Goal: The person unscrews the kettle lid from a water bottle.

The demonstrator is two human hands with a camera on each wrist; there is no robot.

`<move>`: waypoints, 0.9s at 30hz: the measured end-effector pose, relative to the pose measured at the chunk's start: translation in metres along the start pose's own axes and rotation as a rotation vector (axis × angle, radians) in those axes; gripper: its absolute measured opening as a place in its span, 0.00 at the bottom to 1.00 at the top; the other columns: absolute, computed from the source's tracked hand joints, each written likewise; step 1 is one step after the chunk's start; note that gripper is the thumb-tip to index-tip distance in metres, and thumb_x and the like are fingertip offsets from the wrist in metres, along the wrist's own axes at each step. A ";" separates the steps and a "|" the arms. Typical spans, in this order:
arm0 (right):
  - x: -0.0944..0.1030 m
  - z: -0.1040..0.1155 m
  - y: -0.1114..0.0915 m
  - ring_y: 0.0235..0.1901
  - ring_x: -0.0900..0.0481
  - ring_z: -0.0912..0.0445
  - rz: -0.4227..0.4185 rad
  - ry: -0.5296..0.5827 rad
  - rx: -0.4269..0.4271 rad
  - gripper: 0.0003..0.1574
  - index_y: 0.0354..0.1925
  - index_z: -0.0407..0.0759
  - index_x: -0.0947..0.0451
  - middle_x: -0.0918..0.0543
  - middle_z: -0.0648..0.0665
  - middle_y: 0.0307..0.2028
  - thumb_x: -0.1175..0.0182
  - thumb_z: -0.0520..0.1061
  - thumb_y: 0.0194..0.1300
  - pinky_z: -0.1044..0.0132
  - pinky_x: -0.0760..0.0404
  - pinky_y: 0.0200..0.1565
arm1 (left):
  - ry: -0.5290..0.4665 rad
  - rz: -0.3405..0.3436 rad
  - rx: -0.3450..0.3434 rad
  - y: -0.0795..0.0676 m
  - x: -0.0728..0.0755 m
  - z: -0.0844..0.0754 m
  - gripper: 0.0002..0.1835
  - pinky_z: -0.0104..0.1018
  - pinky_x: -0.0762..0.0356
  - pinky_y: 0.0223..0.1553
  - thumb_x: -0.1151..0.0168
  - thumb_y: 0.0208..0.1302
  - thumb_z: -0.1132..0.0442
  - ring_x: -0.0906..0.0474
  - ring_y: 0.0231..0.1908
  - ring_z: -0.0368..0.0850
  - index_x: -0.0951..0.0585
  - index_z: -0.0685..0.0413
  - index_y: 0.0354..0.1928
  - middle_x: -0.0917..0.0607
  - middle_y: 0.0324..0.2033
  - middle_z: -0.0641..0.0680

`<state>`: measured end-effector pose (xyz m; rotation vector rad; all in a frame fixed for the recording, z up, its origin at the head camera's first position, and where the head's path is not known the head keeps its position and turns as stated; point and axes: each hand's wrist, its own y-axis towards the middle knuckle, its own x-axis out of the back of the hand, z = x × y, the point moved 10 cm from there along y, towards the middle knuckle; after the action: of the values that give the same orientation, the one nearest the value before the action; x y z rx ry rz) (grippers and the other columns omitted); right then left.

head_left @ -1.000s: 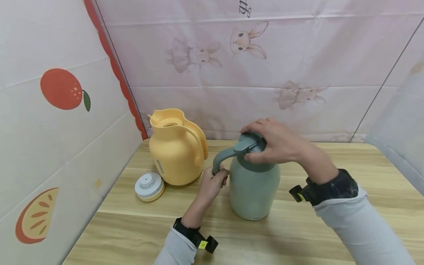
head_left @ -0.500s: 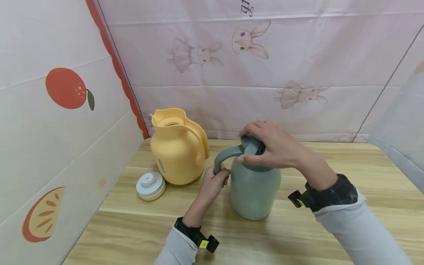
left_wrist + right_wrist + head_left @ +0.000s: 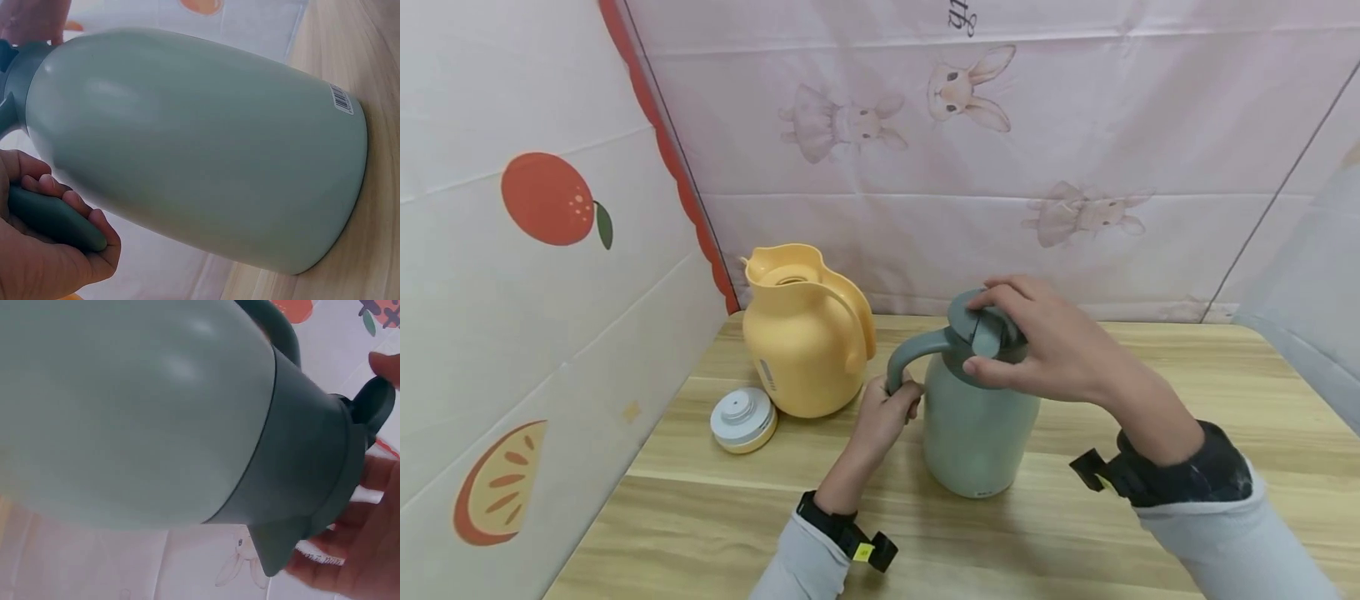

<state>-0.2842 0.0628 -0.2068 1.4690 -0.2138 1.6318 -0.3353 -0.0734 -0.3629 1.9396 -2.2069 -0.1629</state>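
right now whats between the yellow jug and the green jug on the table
In the head view, the left hand sits between the yellow jug and the green jug, gripping the green jug's handle. Otherwise only bare table shows there.

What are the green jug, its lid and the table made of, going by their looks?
Green jug: matte coated body, metal or plastic, with soft dull highlights; cannot tell which. Lid: darker moulded plastic, by its smooth shaped spout. Table: pale wood-grain top, possibly laminate, judging by its even printed-looking streaks.
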 end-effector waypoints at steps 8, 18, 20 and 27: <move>0.007 -0.003 -0.009 0.51 0.32 0.46 -0.033 0.067 0.014 0.28 0.51 0.39 0.27 0.28 0.39 0.52 0.34 0.48 0.54 0.49 0.31 0.47 | -0.005 0.001 0.004 0.001 0.000 0.000 0.14 0.32 0.41 0.22 0.49 0.57 0.68 0.40 0.16 0.42 0.32 0.59 0.15 0.32 0.12 0.51; 0.021 -0.011 -0.020 0.49 0.28 0.53 -0.073 0.213 0.123 0.27 0.50 0.45 0.24 0.26 0.42 0.54 0.33 0.36 0.48 0.54 0.31 0.46 | -0.016 0.000 0.009 0.001 0.001 0.000 0.14 0.32 0.42 0.21 0.49 0.59 0.68 0.40 0.15 0.41 0.31 0.61 0.15 0.32 0.12 0.51; 0.023 -0.010 -0.022 0.48 0.27 0.55 -0.088 0.205 0.140 0.28 0.50 0.46 0.23 0.26 0.43 0.54 0.33 0.35 0.48 0.59 0.30 0.46 | -0.013 -0.001 0.008 0.001 0.001 0.000 0.15 0.32 0.41 0.21 0.49 0.59 0.68 0.40 0.16 0.42 0.31 0.59 0.15 0.31 0.12 0.51; 0.025 -0.014 -0.025 0.47 0.26 0.55 -0.111 0.230 0.133 0.26 0.48 0.42 0.23 0.24 0.44 0.51 0.34 0.31 0.47 0.65 0.28 0.49 | -0.014 0.000 0.001 0.001 0.001 0.000 0.14 0.32 0.41 0.21 0.48 0.58 0.69 0.39 0.16 0.42 0.32 0.61 0.15 0.32 0.12 0.52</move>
<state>-0.2738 0.0984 -0.1998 1.3510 0.1051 1.7334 -0.3367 -0.0737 -0.3627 1.9443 -2.2162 -0.1759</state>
